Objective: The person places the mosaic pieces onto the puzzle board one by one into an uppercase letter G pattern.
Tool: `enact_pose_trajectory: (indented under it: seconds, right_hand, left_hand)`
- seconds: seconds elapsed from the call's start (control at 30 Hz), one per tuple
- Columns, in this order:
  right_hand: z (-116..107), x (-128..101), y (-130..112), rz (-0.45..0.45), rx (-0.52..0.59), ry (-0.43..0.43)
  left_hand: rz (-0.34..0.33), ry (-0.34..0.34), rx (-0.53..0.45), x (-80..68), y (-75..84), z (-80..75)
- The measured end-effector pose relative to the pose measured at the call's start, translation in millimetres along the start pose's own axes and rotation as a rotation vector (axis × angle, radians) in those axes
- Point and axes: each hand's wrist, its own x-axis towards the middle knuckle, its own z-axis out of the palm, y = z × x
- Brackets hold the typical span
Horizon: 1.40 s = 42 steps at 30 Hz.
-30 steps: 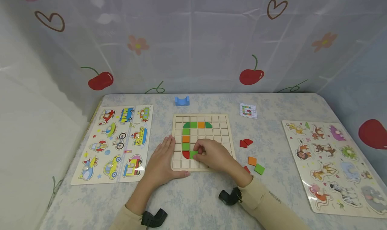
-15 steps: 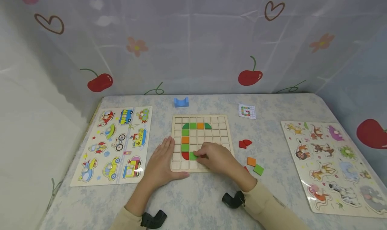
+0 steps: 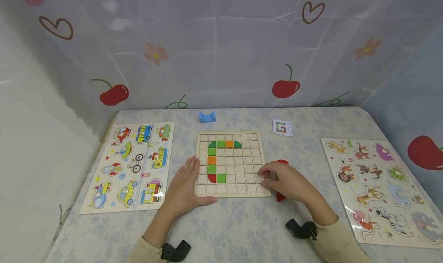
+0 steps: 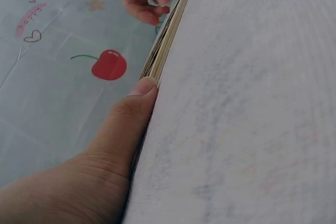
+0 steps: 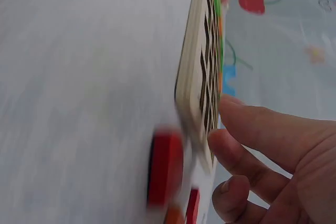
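1. Clock hub = board centre, 12 away from the person. Board lies flat on the table, between the two hands.
2. Left hand, 8–9 o'clock: fingers straight at the board's 9 o'clock side, thumb spread along its near edge. No piece seen in it; I'd call it steadying.
3. Right hand, 3–4 o'clock: thumb and index half bent, tips apart, nothing between them that I can see. Tips overlap the board's edge; can't tell if they touch.
4. Loose: upper red piece at 3, lower red piece at 4, both partly hidden by the right hand. Orange square shows only in the right wrist view.
5. Step, my guess: fetching another piece. To do it well: left hand light but firm so the grid can't slide; pinch one piece by opposite edges, lift clear, square it to the cell, lower flat, press. Check colour against the card at 2.
6. Board looks squarish, no clear long axis; sides run roughly 12–6 and 3–9.
7. Laid tiles form a C: long run 12–6, gap facing 3, lower arm ending in the green square. Red quarter has its round corner toward 7–8; turn any quarter right before letting go.
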Motion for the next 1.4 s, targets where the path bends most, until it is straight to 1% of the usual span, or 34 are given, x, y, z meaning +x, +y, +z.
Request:
enact_pose_trajectory:
  seconds: [0.2, 0.43, 0.57, 0.73, 0.87, 1.0, 1.17, 1.27, 1.4]
  right_hand:
    - [-22.3, -17.4, 23.2, 0.06, -0.05, 0.003]
    - [-30.2, -27.1, 36.8, 0.088, -0.12, -0.01]
    - [-30.2, -28.3, 41.4, 0.105, -0.12, -0.002]
    - [-28.9, -26.5, 45.3, 0.092, -0.098, 0.012]
    - [-26.8, -23.9, 46.6, 0.071, -0.033, -0.012]
    - [-24.9, -20.8, 45.2, 0.057, 0.033, -0.024]
    - [-15.6, -10.2, 36.1, 0.033, 0.077, 0.002]
    - [-5.7, -0.8, 23.6, 0.004, 0.122, -0.007]
    - [8.9, 11.9, 0.4, -0.025, 0.181, -0.028]
  left_hand:
    - [-0.001, 0.004, -0.001, 0.0, -1.2, 0.6]
    - [-0.001, 0.011, -0.002, 0.1, -2.3, 2.9]
    - [-0.005, 0.009, -0.006, 0.3, -2.1, 3.1]
    - [-0.012, 0.001, -0.003, 0.5, -1.6, 2.8]
    - [-0.011, 0.004, -0.005, 0.2, -1.5, 2.5]
    - [-0.014, 0.003, -0.002, 0.2, -1.7, 2.8]
    - [-0.011, 0.0, 0.003, 0.2, -1.8, 2.7]
    - [-0.012, -0.002, 0.014, 0.3, -1.6, 2.2]
    - [-0.012, -0.003, 0.016, 0.2, -1.1, 1.4]
